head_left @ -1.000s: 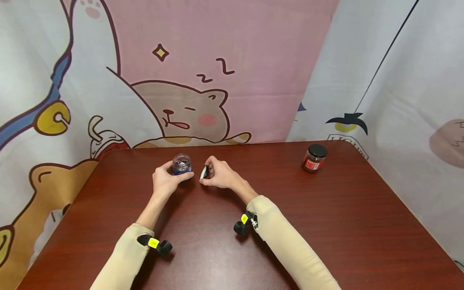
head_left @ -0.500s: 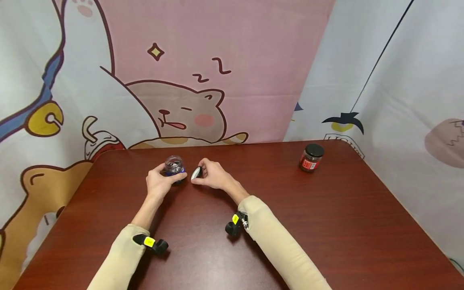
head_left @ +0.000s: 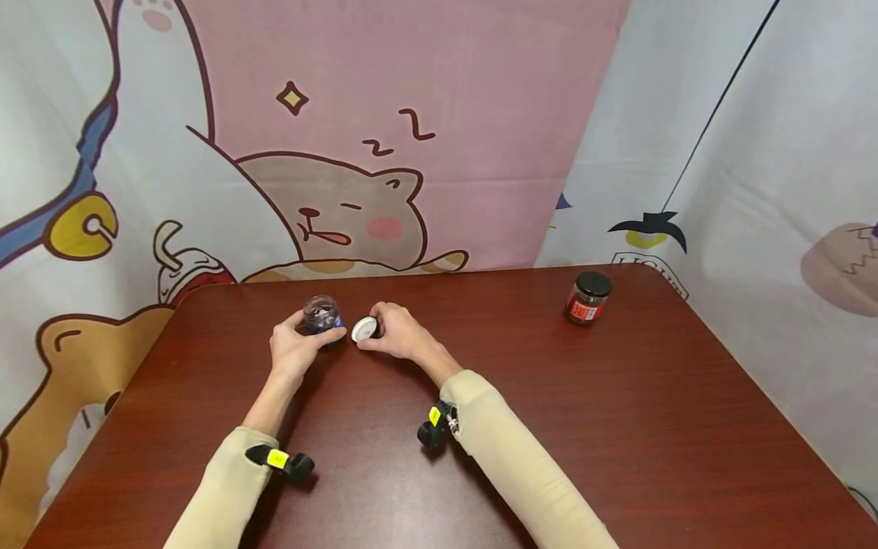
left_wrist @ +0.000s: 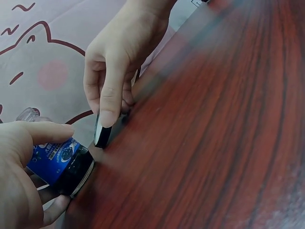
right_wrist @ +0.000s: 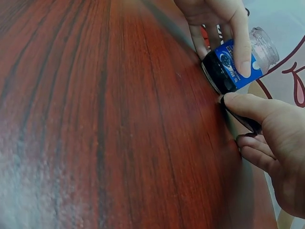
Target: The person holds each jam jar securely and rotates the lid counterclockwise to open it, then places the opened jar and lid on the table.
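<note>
My left hand (head_left: 296, 347) grips a small open glass jar (head_left: 321, 314) with a blue label (left_wrist: 53, 157) that stands on the red-brown table (head_left: 617, 427). Just to its right, my right hand (head_left: 396, 334) pinches the jar's round lid (head_left: 364, 329), black outside and white inside. The lid (left_wrist: 102, 132) is tilted, its lower edge touching the table beside the jar (right_wrist: 238, 62). In the right wrist view the lid (right_wrist: 240, 118) shows as a thin black edge under my thumb.
A second jar (head_left: 587, 298) with a black cap and red label stands at the back right of the table. A cartoon-printed cloth (head_left: 384, 137) hangs behind the table's far edge. Small black cameras (head_left: 430, 432) sit on both wrists.
My right hand has lowered the lid from upright beside the jar to a flatter tilt on the table, its white inside now facing up. The left hand keeps its hold on the jar.
</note>
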`<action>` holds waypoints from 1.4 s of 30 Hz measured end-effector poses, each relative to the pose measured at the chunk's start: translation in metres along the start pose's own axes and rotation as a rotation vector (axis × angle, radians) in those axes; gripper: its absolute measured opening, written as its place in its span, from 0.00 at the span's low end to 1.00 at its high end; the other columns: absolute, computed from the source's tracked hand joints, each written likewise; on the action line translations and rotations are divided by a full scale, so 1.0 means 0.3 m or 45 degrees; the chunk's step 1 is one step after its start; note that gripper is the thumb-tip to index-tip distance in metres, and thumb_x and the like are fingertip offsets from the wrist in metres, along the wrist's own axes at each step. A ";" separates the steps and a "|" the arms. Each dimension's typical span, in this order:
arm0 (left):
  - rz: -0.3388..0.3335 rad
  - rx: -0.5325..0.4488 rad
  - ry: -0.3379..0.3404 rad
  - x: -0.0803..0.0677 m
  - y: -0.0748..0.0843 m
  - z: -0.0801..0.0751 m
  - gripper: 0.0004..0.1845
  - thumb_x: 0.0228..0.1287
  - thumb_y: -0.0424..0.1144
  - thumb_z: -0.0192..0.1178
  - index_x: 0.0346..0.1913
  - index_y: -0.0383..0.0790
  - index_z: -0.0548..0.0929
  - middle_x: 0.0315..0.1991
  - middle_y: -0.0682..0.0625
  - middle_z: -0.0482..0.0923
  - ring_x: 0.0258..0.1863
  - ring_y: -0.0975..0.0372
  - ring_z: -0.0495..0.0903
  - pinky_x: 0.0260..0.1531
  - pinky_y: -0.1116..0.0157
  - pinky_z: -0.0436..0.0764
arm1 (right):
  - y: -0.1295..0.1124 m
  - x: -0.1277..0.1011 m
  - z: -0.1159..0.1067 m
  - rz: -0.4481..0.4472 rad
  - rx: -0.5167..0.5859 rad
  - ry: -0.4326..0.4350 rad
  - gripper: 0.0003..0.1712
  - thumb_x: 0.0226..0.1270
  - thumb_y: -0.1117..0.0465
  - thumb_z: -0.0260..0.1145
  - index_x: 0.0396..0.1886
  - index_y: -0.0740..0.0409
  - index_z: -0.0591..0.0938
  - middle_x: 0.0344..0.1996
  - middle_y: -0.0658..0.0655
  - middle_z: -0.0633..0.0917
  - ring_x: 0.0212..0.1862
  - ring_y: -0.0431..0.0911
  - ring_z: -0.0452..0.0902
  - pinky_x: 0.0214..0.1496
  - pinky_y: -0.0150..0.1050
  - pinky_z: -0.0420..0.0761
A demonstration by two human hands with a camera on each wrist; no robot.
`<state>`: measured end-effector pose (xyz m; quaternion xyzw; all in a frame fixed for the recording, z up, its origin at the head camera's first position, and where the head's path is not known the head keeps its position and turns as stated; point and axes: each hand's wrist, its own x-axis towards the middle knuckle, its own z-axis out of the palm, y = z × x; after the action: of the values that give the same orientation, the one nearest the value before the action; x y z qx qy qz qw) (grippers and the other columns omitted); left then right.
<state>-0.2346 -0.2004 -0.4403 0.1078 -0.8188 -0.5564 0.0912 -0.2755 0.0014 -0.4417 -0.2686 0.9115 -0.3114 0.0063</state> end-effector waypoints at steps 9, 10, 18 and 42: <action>-0.033 0.003 -0.075 0.004 0.004 -0.024 0.36 0.50 0.41 0.80 0.63 0.35 0.79 0.57 0.38 0.78 0.56 0.52 0.72 0.56 0.57 0.70 | -0.014 0.010 0.020 0.022 -0.121 -0.013 0.29 0.58 0.47 0.78 0.50 0.63 0.80 0.43 0.56 0.80 0.46 0.46 0.76 0.51 0.36 0.77; -0.034 0.001 -0.088 0.005 0.005 -0.027 0.37 0.50 0.41 0.80 0.63 0.34 0.79 0.58 0.38 0.78 0.56 0.52 0.72 0.57 0.56 0.70 | -0.014 0.011 0.021 0.023 -0.125 -0.011 0.30 0.58 0.47 0.78 0.50 0.63 0.80 0.44 0.56 0.80 0.47 0.46 0.76 0.52 0.37 0.77; -0.047 -0.021 -0.158 0.013 0.013 -0.048 0.38 0.52 0.38 0.78 0.66 0.31 0.75 0.61 0.36 0.75 0.59 0.50 0.70 0.61 0.54 0.67 | -0.020 0.014 0.028 0.053 -0.137 -0.033 0.30 0.58 0.45 0.78 0.50 0.60 0.81 0.45 0.55 0.78 0.47 0.45 0.75 0.53 0.37 0.76; -0.048 -0.032 -0.318 0.025 0.008 -0.074 0.43 0.57 0.38 0.75 0.71 0.29 0.65 0.66 0.34 0.69 0.63 0.47 0.68 0.65 0.51 0.64 | -0.024 0.008 0.043 0.078 -0.179 -0.013 0.29 0.64 0.52 0.73 0.59 0.64 0.79 0.47 0.58 0.78 0.47 0.46 0.77 0.52 0.35 0.77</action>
<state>-0.2360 -0.2216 -0.4298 0.0520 -0.8145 -0.5774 -0.0207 -0.2719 -0.0119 -0.4475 -0.2418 0.9389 -0.2449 0.0017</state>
